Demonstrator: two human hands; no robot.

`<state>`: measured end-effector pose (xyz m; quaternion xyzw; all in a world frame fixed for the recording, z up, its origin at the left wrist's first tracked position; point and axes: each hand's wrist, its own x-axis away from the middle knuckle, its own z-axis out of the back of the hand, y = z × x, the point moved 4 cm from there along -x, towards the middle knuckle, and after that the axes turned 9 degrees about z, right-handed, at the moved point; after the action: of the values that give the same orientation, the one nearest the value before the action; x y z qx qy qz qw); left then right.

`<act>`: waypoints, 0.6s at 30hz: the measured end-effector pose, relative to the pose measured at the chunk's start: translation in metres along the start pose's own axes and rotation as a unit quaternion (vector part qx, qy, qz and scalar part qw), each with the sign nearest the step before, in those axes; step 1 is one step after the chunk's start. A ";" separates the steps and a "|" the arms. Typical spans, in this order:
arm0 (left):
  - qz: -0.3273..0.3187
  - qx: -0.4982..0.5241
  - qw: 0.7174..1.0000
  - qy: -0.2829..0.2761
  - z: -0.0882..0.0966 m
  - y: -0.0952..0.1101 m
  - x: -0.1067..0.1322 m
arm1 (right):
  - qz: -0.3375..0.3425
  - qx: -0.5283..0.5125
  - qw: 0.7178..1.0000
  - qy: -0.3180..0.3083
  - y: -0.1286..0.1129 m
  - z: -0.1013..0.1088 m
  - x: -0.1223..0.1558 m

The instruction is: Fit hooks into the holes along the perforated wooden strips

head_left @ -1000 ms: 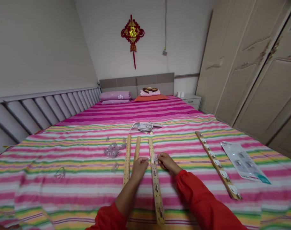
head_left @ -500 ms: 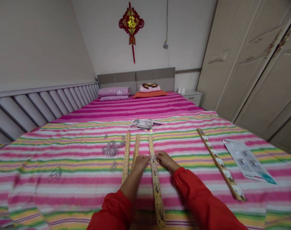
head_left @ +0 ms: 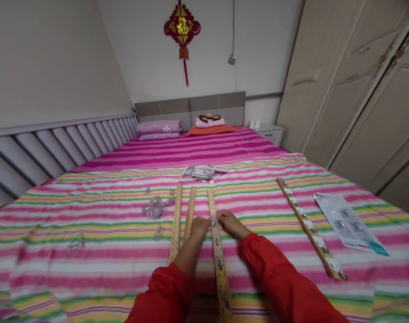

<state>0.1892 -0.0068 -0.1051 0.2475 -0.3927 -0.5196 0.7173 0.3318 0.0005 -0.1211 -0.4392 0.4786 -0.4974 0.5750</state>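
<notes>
The left hand (head_left: 200,225) and the right hand (head_left: 228,220) meet just below the middle of the frame, fingertips pinched on opposite edges of a clear hook (head_left: 214,221); how hard they press cannot be told. The hook sits at the upper part of a perforated wooden strip (head_left: 218,252) that runs down to the bottom edge of the frame. It looks light, with a thin, smooth backing that probably bends a little and could slip between fingers; its rim seems the best place to hold, clear of the metal part. The strip looks stiff and fairly light, easiest to steady by its long edges, though the soft striped bedspread (head_left: 100,273) beneath may let it shift.

Left of centre lie two more strips (head_left: 175,224) and a cluster of clear pieces (head_left: 154,207), likely just as light and slick. At the right, a strip with white-backed hooks (head_left: 307,222) lies near a blister pack (head_left: 349,222), whose teal corner carries print too small to read. At upper centre, a red wall hanging (head_left: 182,27) shows the gold character 福; the smaller characters beside it are not legible.
</notes>
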 end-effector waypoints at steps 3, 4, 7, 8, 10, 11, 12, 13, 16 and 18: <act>0.008 0.011 1.000 0.000 0.000 0.000 0.000 | -0.002 0.007 1.000 0.005 0.002 0.001 -0.001; 0.011 0.015 1.000 -0.001 0.000 0.000 0.000 | -0.004 0.007 1.000 0.007 0.003 0.001 -0.001; 0.019 0.027 0.999 -0.007 -0.002 -0.002 -0.001 | -0.008 0.005 1.000 0.016 0.005 0.002 -0.001; 0.021 0.031 0.999 -0.009 -0.002 -0.002 -0.002 | -0.009 0.003 1.000 0.020 0.005 0.003 0.000; 0.025 0.040 0.999 -0.013 -0.004 -0.003 -0.004 | -0.013 -0.008 1.000 0.026 0.006 0.003 0.002; 0.026 0.044 0.999 -0.014 -0.004 -0.003 -0.005 | -0.016 -0.018 0.999 0.026 0.005 0.003 0.003; 0.027 0.048 0.998 -0.016 -0.005 -0.003 -0.006 | -0.019 -0.030 0.999 0.024 0.005 0.002 0.005; 0.028 0.052 0.998 -0.018 -0.005 -0.003 -0.007 | -0.023 -0.044 0.999 0.018 0.005 0.002 0.007; 0.030 0.063 0.997 -0.027 -0.006 -0.003 -0.009 | -0.032 -0.090 0.995 -0.006 0.002 0.002 0.016; 0.032 0.068 0.996 -0.036 -0.006 -0.003 -0.010 | -0.032 -0.118 0.992 -0.021 -0.001 0.002 0.021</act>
<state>0.1910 0.0009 -0.1141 0.2643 -0.4606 -0.4766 0.7006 0.3349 -0.0203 -0.1223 -0.5297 0.5076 -0.4462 0.5126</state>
